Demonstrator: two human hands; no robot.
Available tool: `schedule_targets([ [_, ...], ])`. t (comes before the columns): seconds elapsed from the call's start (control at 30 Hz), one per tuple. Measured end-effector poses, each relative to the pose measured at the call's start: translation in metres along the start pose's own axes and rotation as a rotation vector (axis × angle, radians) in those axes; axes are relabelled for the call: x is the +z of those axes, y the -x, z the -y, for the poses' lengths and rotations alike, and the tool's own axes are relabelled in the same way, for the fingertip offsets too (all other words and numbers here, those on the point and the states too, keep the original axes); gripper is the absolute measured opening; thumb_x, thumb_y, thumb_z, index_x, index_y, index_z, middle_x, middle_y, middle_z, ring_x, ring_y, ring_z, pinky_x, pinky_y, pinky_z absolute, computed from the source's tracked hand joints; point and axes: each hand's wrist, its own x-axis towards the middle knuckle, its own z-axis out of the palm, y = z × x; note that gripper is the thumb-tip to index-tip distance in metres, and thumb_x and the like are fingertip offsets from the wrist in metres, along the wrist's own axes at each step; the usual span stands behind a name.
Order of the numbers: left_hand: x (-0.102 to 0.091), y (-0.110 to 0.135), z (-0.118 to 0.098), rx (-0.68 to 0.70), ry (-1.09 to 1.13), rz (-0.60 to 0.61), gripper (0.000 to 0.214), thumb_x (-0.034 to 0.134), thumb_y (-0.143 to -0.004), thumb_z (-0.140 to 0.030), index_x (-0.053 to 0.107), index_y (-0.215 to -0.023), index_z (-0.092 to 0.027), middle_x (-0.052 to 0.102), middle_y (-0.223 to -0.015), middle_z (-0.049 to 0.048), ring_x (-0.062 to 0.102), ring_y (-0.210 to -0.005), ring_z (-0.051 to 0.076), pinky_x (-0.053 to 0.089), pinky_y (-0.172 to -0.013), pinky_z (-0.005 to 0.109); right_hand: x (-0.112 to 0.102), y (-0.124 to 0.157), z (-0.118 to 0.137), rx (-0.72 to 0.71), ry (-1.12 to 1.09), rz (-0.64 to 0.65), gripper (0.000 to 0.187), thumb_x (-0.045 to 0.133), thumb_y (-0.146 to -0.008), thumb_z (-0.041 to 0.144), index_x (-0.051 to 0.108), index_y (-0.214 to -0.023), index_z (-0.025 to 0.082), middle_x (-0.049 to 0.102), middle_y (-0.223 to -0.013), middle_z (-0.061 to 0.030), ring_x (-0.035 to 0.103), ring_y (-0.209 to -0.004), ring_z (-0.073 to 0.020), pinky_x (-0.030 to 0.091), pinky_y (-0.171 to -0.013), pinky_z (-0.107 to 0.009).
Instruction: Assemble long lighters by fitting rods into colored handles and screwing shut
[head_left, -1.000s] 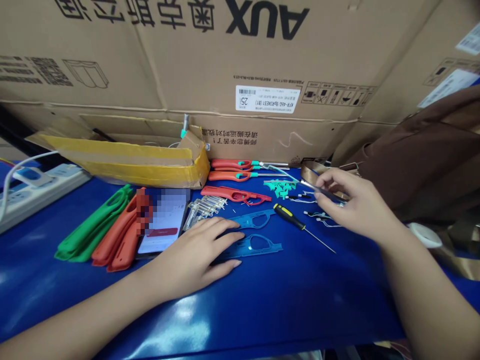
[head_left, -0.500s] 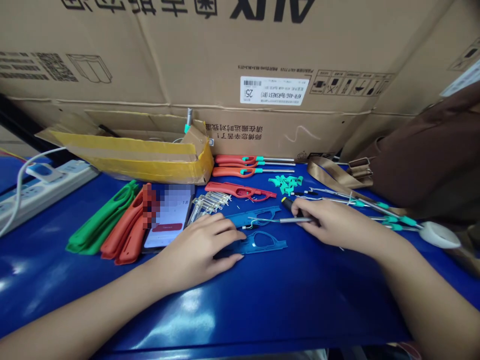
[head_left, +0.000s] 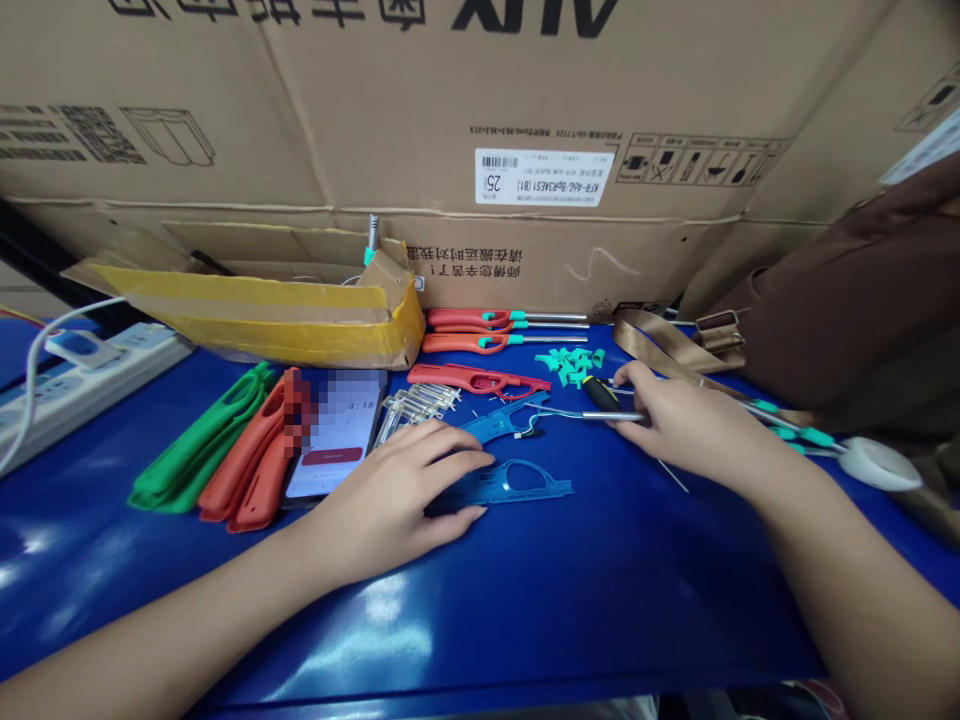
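Observation:
My left hand [head_left: 409, 490] rests low on the table, thumb and fingers closed around the left end of a blue lighter shell half [head_left: 529, 482]. Just behind it lies another blue shell half [head_left: 510, 418], tilted up towards the right. My right hand [head_left: 675, 420] holds a metal lighter tube [head_left: 611, 416] level; thin wires [head_left: 551, 408] trail from its left end over the rear shell half. Tucked in the same hand is a screwdriver [head_left: 600, 394] with a black and yellow handle, its thin shaft pointing down to the right. The right fingertips are partly hidden.
Red lighters [head_left: 469, 343] and a red shell [head_left: 472, 379] lie behind, near teal plastic pieces [head_left: 570, 364] and clear fuel tanks [head_left: 424, 405]. Left are a phone [head_left: 330, 470], red shells [head_left: 255, 470], green shells [head_left: 199, 440], a power strip [head_left: 142, 350] and a yellow-taped box [head_left: 300, 320].
My right hand has shifted slightly right with the tube and wires. The screwdriver has turned, its shaft now showing below the hand. The rear blue shell half has tilted; my left hand has barely moved.

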Motion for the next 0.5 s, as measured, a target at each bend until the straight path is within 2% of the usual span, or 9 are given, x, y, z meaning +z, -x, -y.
schedule_targets([
  [0.1, 0.0013, -0.0002, 0.0012, 0.011, -0.032, 0.035, 0.046, 0.063, -0.1, -0.041, 0.058, -0.143, -0.025, 0.063, -0.143, 0.0097, 0.059, -0.129, 0.029, 0.048, -0.11, 0.049, -0.0014, 0.0001, -0.0006, -0.014, 0.034, 0.024, 0.031, 0.057, -0.092, 0.037, 0.058, -0.116, 0.018, 0.077, -0.097, -0.0128, 0.073, -0.087, -0.0349, 0.041, -0.062, -0.035],
  [0.23, 0.003, -0.0001, 0.0028, 0.009, -0.077, 0.085, 0.052, 0.059, -0.101, -0.047, 0.054, -0.148, -0.024, 0.058, -0.151, 0.0097, 0.056, -0.137, 0.031, 0.045, -0.116, 0.056, -0.002, 0.0004, 0.0008, -0.078, 0.038, 0.026, 0.017, 0.056, -0.09, 0.028, 0.062, -0.105, 0.021, 0.076, -0.094, -0.0092, 0.072, -0.086, -0.0307, 0.041, -0.064, -0.034],
  [0.5, 0.0033, 0.0025, 0.0063, 0.081, -0.06, -0.003, 0.038, 0.06, -0.102, -0.037, 0.065, -0.135, -0.018, 0.07, -0.137, 0.0087, 0.067, -0.126, 0.026, 0.053, -0.112, 0.046, 0.0017, -0.0015, -0.0011, -0.123, 0.0, -0.038, 0.027, 0.06, -0.085, 0.02, 0.066, -0.112, 0.021, 0.076, -0.093, -0.0063, 0.071, -0.083, -0.0269, 0.039, -0.063, -0.031],
])
